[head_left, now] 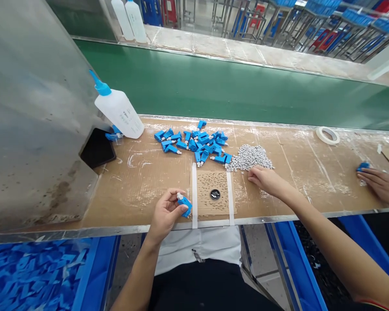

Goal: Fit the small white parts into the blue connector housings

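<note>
My left hand [168, 212] is closed around a blue plastic part [184, 204] with a whitish tip, held at the left edge of a taped cardboard pad [212, 205]. My right hand [262, 178] is at the lower edge of a heap of small grey-white pieces [250, 157]. Its fingertips are pinched together, and what they hold, if anything, is hidden. A small round black dish [215, 194] with something shiny and dark inside sits on the pad. Beyond the pad lies a loose pile of blue parts [202, 140], many with whitish tips.
A white squeeze bottle [123, 114] with a blue nozzle leans by the metal panel [35, 108] on the left. A tape roll [327, 135] lies to the right. Another person's hand [381, 185] touches a blue part. Blue bins [97, 268] stand below; a green belt [214, 95] runs behind.
</note>
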### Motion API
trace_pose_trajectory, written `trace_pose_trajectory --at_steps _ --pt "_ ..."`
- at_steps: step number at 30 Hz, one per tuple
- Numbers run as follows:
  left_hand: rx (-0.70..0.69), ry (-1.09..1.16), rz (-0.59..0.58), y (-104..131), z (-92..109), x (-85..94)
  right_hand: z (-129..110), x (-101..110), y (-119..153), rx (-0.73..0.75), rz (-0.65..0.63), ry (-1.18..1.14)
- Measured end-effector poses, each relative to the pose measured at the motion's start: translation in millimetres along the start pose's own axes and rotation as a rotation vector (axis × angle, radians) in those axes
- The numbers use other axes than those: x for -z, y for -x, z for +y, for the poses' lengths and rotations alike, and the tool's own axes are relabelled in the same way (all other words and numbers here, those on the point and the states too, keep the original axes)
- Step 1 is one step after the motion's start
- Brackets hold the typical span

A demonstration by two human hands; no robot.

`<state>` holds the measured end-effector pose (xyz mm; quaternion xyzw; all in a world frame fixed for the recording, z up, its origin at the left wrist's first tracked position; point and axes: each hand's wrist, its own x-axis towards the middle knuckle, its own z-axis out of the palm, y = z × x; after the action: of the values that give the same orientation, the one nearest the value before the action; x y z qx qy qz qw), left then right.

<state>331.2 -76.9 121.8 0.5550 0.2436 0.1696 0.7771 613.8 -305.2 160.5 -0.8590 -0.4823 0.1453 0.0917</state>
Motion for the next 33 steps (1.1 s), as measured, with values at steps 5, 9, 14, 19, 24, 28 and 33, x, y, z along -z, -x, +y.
trace_pose_trajectory --at_steps 5,9,14,19,24,28,33 --pt "-0.059 -0.033 -0.006 0.8 -0.2 0.1 0.4 0.4 9.2 -0.036 -0.048 -0.067" --pt "-0.071 -0.028 0.001 1.7 -0.1 -0.3 -22.8 -24.6 18.3 0.067 0.092 -0.193" --pt "-0.056 0.003 -0.007 2.9 1.4 -1.9 -52.7 -59.9 25.4 0.143 0.336 -0.16" --pt "-0.031 0.026 -0.046 4.1 1.5 -3.2 -53.7 -61.8 26.6 0.194 0.347 -0.101" --pt "-0.011 0.052 -0.072 4.6 1.0 -3.1 -48.6 -50.1 22.8 0.234 0.25 -0.082" --pt "0.011 0.056 -0.078 5.1 2.7 -3.6 -46.4 -38.9 17.3 0.244 0.129 -0.086" --pt "-0.011 0.057 -0.073 5.2 1.6 -3.4 -47.2 -28.5 11.6 0.286 0.053 -0.118"
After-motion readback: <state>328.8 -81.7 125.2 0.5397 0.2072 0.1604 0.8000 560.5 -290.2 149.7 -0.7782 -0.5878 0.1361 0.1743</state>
